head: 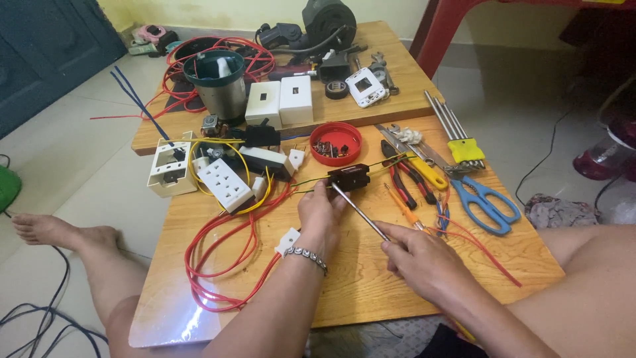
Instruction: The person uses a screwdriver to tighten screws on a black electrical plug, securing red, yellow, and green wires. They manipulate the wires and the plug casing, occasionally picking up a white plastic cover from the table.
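My left hand (319,213) pinches the near edge of a small dark brown electrical block (349,177) on the wooden board (358,278). A thin green-yellow wire (311,180) runs out of the block to the left. My right hand (424,262) grips a screwdriver (361,213) by its handle. Its metal shaft points up and left, with the tip at the block's near left corner. A silver bracelet (306,255) circles my left wrist.
Red wire loops (218,265) lie at the left. A white socket strip (225,184), white wall boxes (281,99), a red lid of small parts (336,142), pliers (401,174), blue scissors (487,199), a metal pot (217,83) and a motor (324,23) lie beyond.
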